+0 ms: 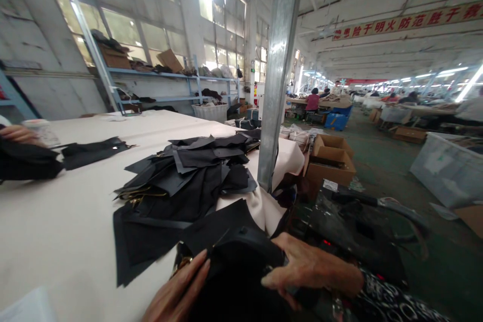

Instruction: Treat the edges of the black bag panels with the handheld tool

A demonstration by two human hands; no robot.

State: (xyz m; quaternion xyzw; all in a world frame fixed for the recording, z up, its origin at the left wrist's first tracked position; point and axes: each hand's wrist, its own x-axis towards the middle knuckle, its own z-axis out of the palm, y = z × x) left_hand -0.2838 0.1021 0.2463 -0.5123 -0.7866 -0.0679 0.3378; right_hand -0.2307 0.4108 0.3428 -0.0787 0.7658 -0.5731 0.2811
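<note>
One black cloth point(236, 282) | curved edge point(251, 235) faces forward | long axis unclear

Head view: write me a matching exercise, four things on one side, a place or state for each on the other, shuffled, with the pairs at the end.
Things
1. wearer's left hand
2. heap of black pieces
3. wearer's right hand
4. banner

Places or states
A. lying on the pale tabletop
B. fingers beside a gold-coloured bit
C. high up, with red characters
D. coming out of a black-and-white patterned sleeve

Pairs: 1-B, 2-A, 3-D, 4-C
</note>
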